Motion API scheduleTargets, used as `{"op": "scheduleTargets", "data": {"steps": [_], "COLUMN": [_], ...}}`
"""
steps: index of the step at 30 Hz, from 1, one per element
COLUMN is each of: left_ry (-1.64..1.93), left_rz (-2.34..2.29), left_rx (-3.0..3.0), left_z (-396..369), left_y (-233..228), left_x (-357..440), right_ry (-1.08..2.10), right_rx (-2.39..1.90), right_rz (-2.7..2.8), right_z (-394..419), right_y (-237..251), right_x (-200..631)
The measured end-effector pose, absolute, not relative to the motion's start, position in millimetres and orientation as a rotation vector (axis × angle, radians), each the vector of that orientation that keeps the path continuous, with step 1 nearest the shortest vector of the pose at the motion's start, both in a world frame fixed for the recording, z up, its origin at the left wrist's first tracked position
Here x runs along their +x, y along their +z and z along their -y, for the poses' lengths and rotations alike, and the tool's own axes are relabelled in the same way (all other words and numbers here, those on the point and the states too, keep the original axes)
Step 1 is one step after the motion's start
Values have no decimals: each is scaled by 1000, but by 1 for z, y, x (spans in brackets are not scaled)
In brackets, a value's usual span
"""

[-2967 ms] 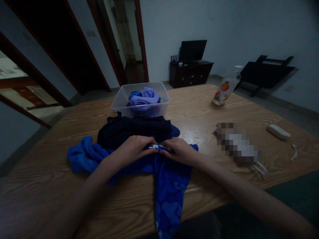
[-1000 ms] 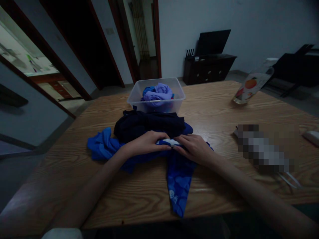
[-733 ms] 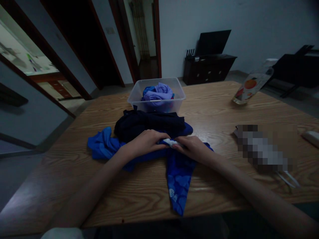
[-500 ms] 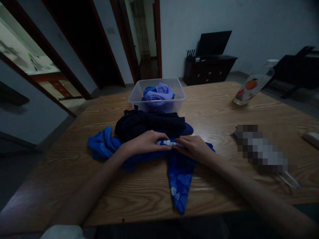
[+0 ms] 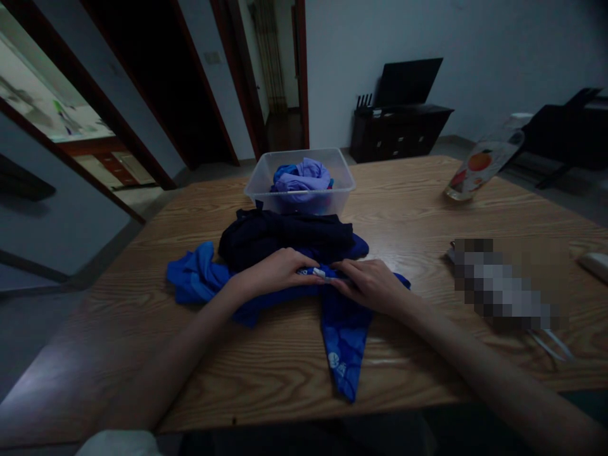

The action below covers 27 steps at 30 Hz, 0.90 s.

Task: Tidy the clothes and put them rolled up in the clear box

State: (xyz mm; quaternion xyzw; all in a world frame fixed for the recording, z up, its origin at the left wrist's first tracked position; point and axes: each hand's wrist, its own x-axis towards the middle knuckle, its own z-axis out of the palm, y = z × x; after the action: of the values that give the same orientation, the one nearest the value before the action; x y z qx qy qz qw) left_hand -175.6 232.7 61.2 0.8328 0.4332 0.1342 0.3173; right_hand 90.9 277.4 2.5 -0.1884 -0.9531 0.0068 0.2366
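A blue garment (image 5: pixel 344 342) with white print lies crumpled on the wooden table, one pointed end toward me. My left hand (image 5: pixel 278 271) is closed on its bunched edge, thumb below and fingers above. Opposite it, my right hand (image 5: pixel 368 282) pinches the same edge. Between the fingertips shows a small white label (image 5: pixel 319 273) on the fabric. Brighter blue cloth (image 5: pixel 197 275) spreads out left of my left hand. Just behind my hands is a dark, nearly black garment (image 5: pixel 280 234). My hands cover part of the blue fabric.
A clear plastic bin (image 5: pixel 349 180) with purple and blue clothes stands at the back of the wooden table (image 5: pixel 199 373). A plastic bottle (image 5: pixel 479 164) with fruit on its label is at the right rear. A blurred-out object (image 5: pixel 503 285) with a white strap lies at the right.
My fingers have shifted slightly along the blue garment's edge, and less of the white label shows between them. The pointed end of the cloth has moved a little.
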Motion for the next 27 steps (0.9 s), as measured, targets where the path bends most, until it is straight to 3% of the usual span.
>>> {"op": "scheduleTargets", "data": {"steps": [8,21,27], "left_ry": [336,262,317], "left_rz": [-1239,-1096,-1142], "left_rx": [2352,2021,2136], "left_z": [-229,-235,-232], "left_y": [59,60,65], "left_x": [-173,-177,-178], "right_ry": [135,-149,-5], "right_rx": [-566,-413,-519], "right_rz": [2689,2585,2599], "right_z": [-278,-278,-277], "right_y": [3,3,6], "right_x": [88,93,92]}}
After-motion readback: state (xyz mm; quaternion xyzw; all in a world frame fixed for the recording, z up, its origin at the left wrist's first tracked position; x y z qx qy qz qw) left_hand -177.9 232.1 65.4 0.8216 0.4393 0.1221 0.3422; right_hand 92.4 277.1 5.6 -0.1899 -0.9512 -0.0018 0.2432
